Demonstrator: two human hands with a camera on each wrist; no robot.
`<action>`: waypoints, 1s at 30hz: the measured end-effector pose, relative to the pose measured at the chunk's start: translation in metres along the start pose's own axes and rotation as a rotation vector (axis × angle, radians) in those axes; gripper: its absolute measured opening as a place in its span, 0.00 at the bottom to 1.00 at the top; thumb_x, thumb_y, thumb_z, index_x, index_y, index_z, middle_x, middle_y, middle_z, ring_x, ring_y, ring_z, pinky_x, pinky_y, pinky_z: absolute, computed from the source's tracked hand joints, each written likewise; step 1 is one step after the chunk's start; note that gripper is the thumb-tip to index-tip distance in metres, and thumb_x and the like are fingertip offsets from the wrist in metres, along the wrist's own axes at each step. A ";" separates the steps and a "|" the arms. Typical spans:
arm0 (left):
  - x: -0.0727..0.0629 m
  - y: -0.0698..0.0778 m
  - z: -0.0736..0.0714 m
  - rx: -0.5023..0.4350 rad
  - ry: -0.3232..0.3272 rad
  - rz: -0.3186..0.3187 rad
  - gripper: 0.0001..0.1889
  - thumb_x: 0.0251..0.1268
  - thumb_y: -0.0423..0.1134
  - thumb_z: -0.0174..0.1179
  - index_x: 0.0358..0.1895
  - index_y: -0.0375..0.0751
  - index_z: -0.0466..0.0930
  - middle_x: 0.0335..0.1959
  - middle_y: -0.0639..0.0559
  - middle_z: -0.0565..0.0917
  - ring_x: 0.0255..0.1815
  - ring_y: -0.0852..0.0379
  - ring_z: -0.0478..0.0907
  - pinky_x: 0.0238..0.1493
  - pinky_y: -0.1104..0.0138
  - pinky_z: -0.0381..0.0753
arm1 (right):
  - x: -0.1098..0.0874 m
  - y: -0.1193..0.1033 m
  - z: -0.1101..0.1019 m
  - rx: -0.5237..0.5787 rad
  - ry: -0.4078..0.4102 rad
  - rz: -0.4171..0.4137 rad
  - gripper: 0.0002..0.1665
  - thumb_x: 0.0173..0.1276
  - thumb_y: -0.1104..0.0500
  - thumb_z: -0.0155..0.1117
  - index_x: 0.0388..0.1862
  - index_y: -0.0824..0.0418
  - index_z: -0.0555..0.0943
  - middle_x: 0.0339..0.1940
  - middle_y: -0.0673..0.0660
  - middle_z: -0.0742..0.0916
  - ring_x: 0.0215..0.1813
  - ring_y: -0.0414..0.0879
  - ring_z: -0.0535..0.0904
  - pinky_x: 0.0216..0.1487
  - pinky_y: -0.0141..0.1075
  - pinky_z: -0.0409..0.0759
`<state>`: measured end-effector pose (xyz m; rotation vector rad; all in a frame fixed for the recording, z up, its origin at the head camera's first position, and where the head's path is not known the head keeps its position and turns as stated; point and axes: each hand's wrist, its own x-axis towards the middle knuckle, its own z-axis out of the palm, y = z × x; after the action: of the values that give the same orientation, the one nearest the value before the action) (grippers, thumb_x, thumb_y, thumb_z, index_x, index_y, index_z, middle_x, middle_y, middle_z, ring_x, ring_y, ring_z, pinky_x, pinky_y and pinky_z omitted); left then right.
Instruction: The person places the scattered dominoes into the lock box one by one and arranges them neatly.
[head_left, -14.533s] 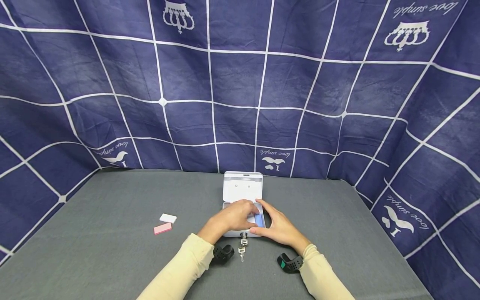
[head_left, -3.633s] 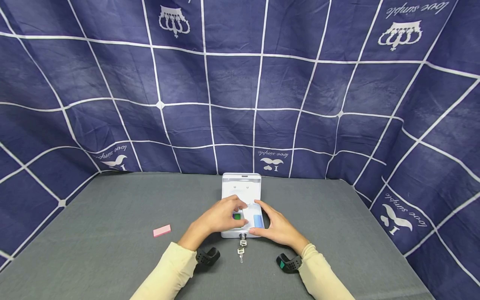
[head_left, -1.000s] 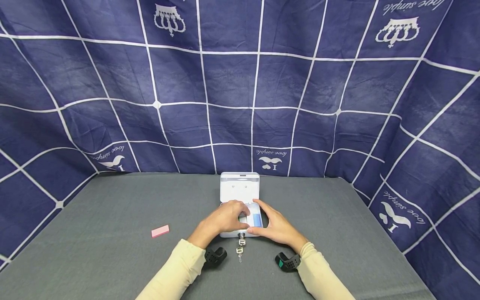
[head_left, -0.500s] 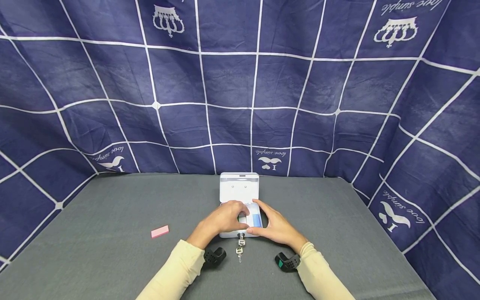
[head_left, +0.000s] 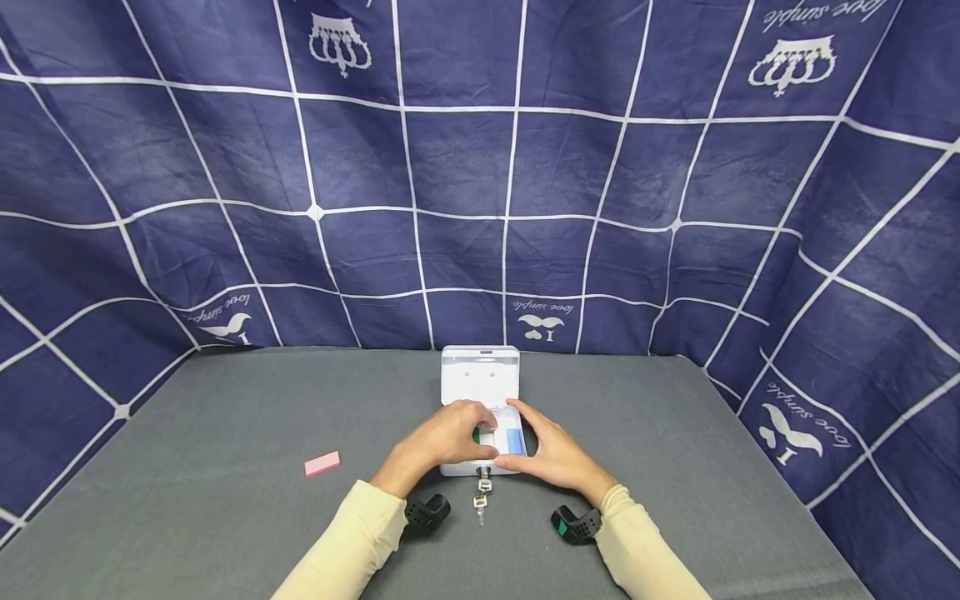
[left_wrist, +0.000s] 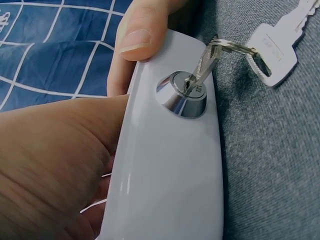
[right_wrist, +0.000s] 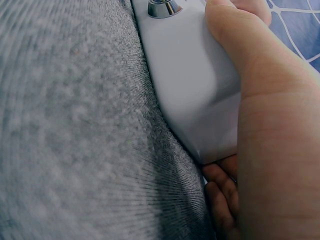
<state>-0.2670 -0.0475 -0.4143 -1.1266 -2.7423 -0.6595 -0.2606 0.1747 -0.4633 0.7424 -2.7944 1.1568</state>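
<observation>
A small white cash box (head_left: 459, 468) stands on the table with its lid (head_left: 480, 385) raised. The left hand (head_left: 448, 433) reaches inside its left part, thumb and fingers curved round a small white block (head_left: 487, 437), mostly covered. A bit of green (head_left: 476, 435) shows beside that block, and a blue block (head_left: 514, 440) lies in the right part. My right hand (head_left: 551, 450) grips the box's right side, its thumb on the front rim and fingers round the far side. In the left wrist view, a key sits in the chrome lock (left_wrist: 182, 95).
A second key (left_wrist: 272, 55) hangs from the lock by a ring, lying on the grey cloth in front. One pink block (head_left: 322, 463) rests to the left on the grey table (head_left: 187, 500). Behind stands a blue curtain (head_left: 465, 167) with white lines.
Since the earliest frame, the white block has gone from beside the pink block. The left hand shifted slightly left inside the box, then stayed nearly still. The right hand keeps its hold.
</observation>
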 end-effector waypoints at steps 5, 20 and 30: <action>-0.002 -0.001 -0.003 -0.029 0.005 -0.016 0.19 0.49 0.41 0.75 0.43 0.34 0.86 0.39 0.47 0.86 0.42 0.53 0.81 0.48 0.60 0.79 | -0.001 0.001 0.001 -0.011 0.000 0.011 0.57 0.52 0.27 0.70 0.77 0.42 0.61 0.72 0.50 0.71 0.70 0.48 0.67 0.66 0.52 0.66; -0.007 -0.001 -0.013 -0.042 0.037 0.006 0.18 0.53 0.41 0.75 0.45 0.35 0.85 0.40 0.47 0.87 0.43 0.53 0.82 0.48 0.61 0.79 | -0.001 0.000 0.001 -0.018 0.007 0.000 0.57 0.51 0.26 0.70 0.77 0.42 0.62 0.72 0.49 0.72 0.70 0.47 0.67 0.67 0.52 0.66; -0.014 0.002 -0.022 -0.078 0.055 -0.004 0.18 0.55 0.42 0.73 0.46 0.35 0.86 0.42 0.48 0.87 0.44 0.54 0.82 0.50 0.60 0.80 | -0.001 -0.001 0.000 -0.019 0.003 0.006 0.57 0.52 0.27 0.70 0.77 0.42 0.61 0.72 0.48 0.72 0.70 0.47 0.67 0.67 0.52 0.66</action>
<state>-0.2567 -0.0647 -0.3972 -1.1009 -2.6952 -0.7916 -0.2593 0.1745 -0.4630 0.7311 -2.8030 1.1296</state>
